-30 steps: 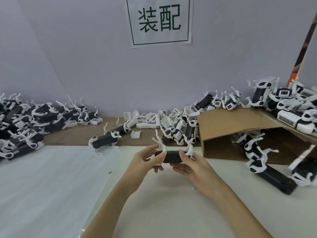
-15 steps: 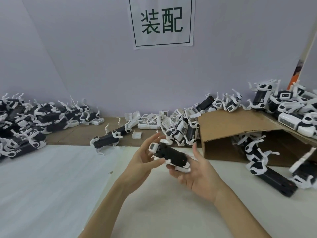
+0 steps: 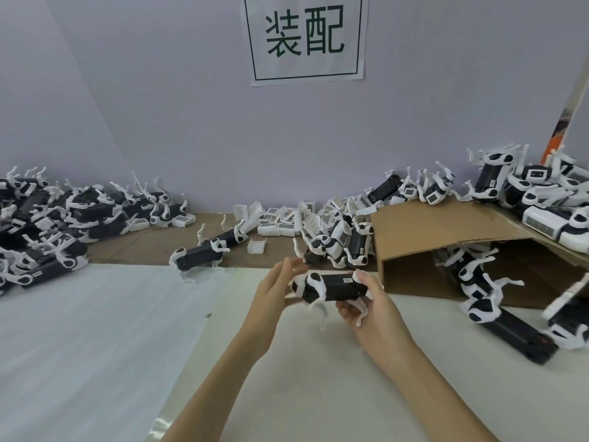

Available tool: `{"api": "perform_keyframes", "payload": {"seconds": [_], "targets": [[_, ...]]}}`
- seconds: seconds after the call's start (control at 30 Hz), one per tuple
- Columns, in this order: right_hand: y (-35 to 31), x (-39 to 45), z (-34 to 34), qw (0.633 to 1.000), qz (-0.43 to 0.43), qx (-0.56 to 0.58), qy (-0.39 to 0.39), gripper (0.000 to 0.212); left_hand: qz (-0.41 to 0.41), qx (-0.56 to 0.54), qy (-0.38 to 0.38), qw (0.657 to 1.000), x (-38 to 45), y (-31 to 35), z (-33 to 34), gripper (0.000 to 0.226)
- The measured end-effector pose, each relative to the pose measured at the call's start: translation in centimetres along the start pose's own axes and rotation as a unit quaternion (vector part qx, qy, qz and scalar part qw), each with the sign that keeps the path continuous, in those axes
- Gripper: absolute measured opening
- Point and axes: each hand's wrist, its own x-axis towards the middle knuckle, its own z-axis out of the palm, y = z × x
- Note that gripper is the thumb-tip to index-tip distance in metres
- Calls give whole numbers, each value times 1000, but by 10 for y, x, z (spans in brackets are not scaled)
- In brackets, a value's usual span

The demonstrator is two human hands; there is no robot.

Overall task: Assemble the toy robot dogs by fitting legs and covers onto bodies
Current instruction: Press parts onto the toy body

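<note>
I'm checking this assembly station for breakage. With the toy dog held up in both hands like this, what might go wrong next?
1. The toy dog is held off the table between the left hand and right hand; its thin white legs hang free and might bend or snap.
2. Dogs piled on the sagging cardboard box might slide off.

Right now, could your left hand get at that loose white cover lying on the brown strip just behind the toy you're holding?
Probably yes, once it lets go. The white cover lies in the open beyond the left hand, with nothing between them, but that hand is holding one end of the toy dog, which the right hand grips too.
</note>
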Motion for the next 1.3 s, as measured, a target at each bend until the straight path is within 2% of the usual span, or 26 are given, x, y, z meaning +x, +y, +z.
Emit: {"api": "perform_keyframes", "payload": {"seconds": [0.07,0.1,0.17,0.23,0.3,0.43,0.57,0.67,0.73,0.83,0.9,1.0,1.07,1.1,1.17,1.2,1.3], "targets": [[5,2,0,999,-38,-30,6,26,-83,-16,-52,995,1,1,-1,76],[8,2,0,997,-55,-49,1,25,-92,-20,-74,993,1,1,-1,81],[11,1,3,992,-83,-94,-15,32,-88,-35,-62,994,0,1,0,74],[10,-1,5,985,-87,-145,-36,51,-101,-47,-26,993,2,0,-1,67],[7,-3,5,979,-55,-186,-57,69,-127,-48,1,991,5,-3,-4,67],[3,-9,3,972,37,-218,-80,84,-174,-31,18,984,8,-3,-9,69],[2,-13,5,972,73,-212,-77,100,-188,-54,10,981,8,-4,-14,62],[-4,-18,5,976,93,-151,-129,96,-175,-82,-9,981,8,-3,-18,64],[-9,-17,4,976,102,-136,-137,87,-178,-98,-19,979,10,-4,-21,65],[-11,-16,3,972,92,-188,-102,57,-180,-109,-52,976,9,-4,-24,50],[-9,-17,-1,960,55,-251,-109,50,-156,-96,-55,982,5,-3,-22,50],[-6,-27,1,926,-39,-348,-141,53,-37,-7,28,999,2,1,-18,49],[0,-34,8,876,-133,-439,-151,48,58,66,81,993,-2,5,-13,52],[5,-36,10,837,-176,-492,-161,47,81,60,104,989,-4,7,-11,59],[17,-38,14,752,-250,-581,-186,51,81,-22,149,985,-6,10,-8,78],[21,-39,15,724,-277,-601,-193,54,83,-66,161,981,-5,11,-8,85],[27,-37,14,699,-318,-608,-202,62,94,-147,165,971,-4,11,-12,89]]}}
